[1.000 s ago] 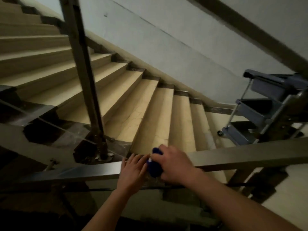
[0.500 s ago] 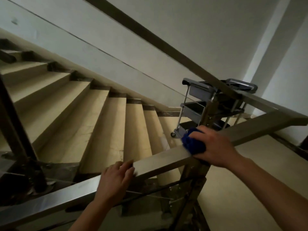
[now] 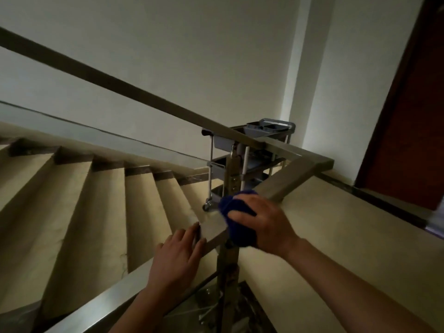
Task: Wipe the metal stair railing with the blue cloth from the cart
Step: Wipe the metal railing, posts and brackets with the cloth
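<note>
A flat metal handrail [image 3: 286,183] runs from the lower left up to a corner at the right, carried by a metal post [image 3: 227,263]. My right hand [image 3: 266,224] presses a bunched dark blue cloth [image 3: 236,212] onto the rail just above that post. My left hand [image 3: 177,258] lies flat on the rail a little lower, fingers spread, holding nothing. A grey cart [image 3: 254,150] with several shelves stands on the landing behind the rail, partly hidden by it.
Beige stairs [image 3: 96,207] climb to the left beyond the rail. A second handrail [image 3: 120,86] slopes down to the corner. A dark red door [image 3: 408,111] is at the right. The tiled landing floor [image 3: 336,224] lies below my right arm.
My right hand has slid the cloth up along the rail, away from my left hand. My left hand has followed along the rail. The view has swung right, towards the cart and the door.
</note>
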